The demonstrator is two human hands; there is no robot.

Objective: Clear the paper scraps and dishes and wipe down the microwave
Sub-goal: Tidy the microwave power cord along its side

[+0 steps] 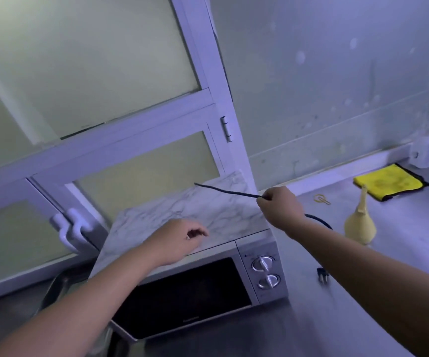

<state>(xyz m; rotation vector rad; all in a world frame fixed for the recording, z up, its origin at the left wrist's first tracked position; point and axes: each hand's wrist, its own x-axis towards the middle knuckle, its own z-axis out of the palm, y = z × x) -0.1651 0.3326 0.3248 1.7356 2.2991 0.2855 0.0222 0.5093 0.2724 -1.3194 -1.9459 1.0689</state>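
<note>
Microwave (195, 287) on worktop (401, 240), door closed, dark glass hiding the inside.
Marble-patterned top; two dials at its right front. Right hand (279, 210) above its right rear corner, grip pinched on black cord (229, 191), which runs back-left over the top. Left hand (180, 240) over its front edge, grip loose, fingers lightly curled, holding nothing. Plug (322, 275) lying on the worktop just right of it. Pale pear-shaped bottle (360, 225) upright further right, contents not discernible. Yellow cloth (388, 182) folded flat, far right of it, by the wall.
</note>
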